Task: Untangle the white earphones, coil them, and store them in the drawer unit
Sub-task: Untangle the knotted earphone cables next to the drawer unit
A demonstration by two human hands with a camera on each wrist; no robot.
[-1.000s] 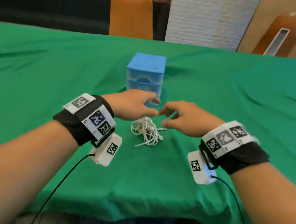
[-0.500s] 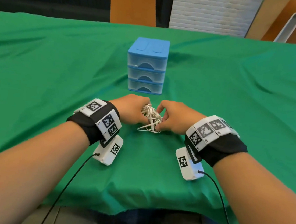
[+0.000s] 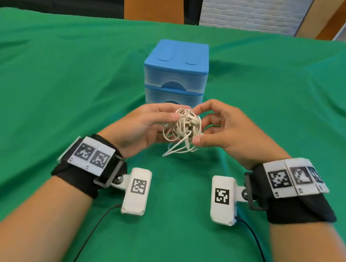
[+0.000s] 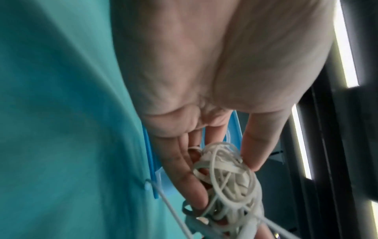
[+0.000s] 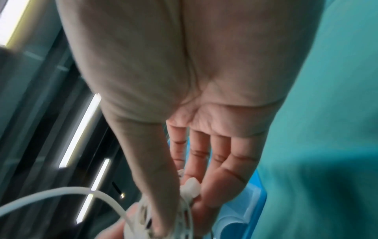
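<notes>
The white earphones (image 3: 183, 127) are a tangled ball held above the green cloth between both hands, with loops hanging below. My left hand (image 3: 147, 126) pinches the ball from the left between thumb and fingers; the left wrist view shows the earphones (image 4: 225, 174) against its fingers (image 4: 188, 177). My right hand (image 3: 217, 127) grips the ball from the right, thumb low and fingers arched over the top. An earbud (image 5: 191, 187) lies between its thumb and fingers in the right wrist view. The blue drawer unit (image 3: 176, 73) stands just behind the hands, its visible drawers closed; the lowest part is hidden.
The green tablecloth (image 3: 66, 77) covers the whole table, with wrinkles at the left and right. An orange chair back (image 3: 153, 0) stands beyond the far edge. Camera cables (image 3: 93, 229) trail from both wrists toward me.
Both hands closed on the earphones lying on the cloth and have lifted the tangle off the table, in front of the drawer unit. The head view has come closer.
</notes>
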